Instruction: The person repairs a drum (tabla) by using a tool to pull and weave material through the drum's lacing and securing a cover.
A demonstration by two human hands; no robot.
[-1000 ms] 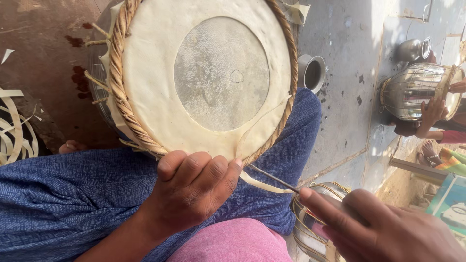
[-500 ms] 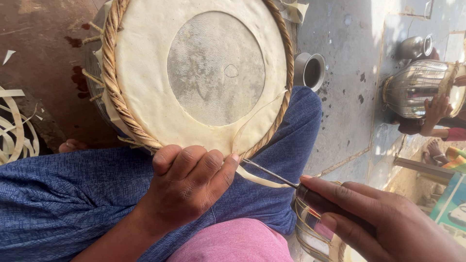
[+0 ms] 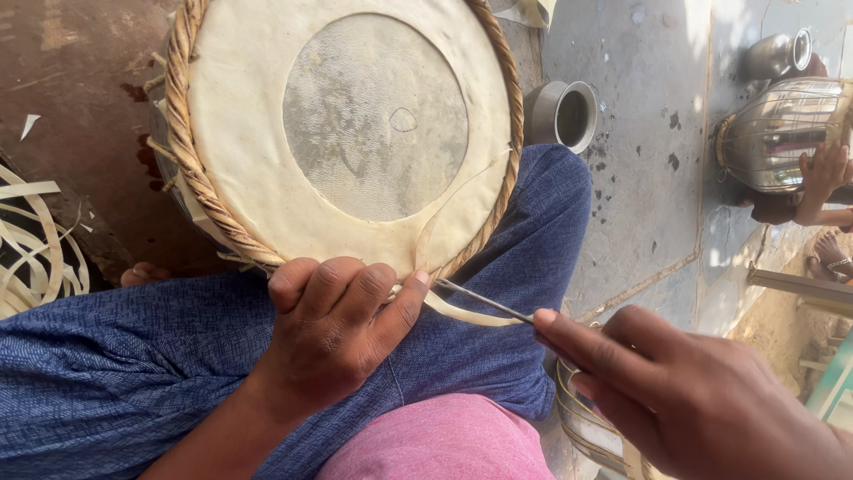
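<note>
Head view: left hand [image 3: 333,333] clamps rim of round cream hide drumhead with braided edge [image 3: 346,133]; right hand [image 3: 702,400] pinches thin metal tool [image 3: 484,302] under pale hide strip [image 3: 471,313]. Strip likely limp, light, tearable; grip near rim.

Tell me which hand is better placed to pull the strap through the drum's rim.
Right, probably. The right hand already holds the thin tool, its tip at the strap beside the braided rim. The left hand is pressed on the drum edge, steadying it.

No packages, labels, signs or screens show.
</note>
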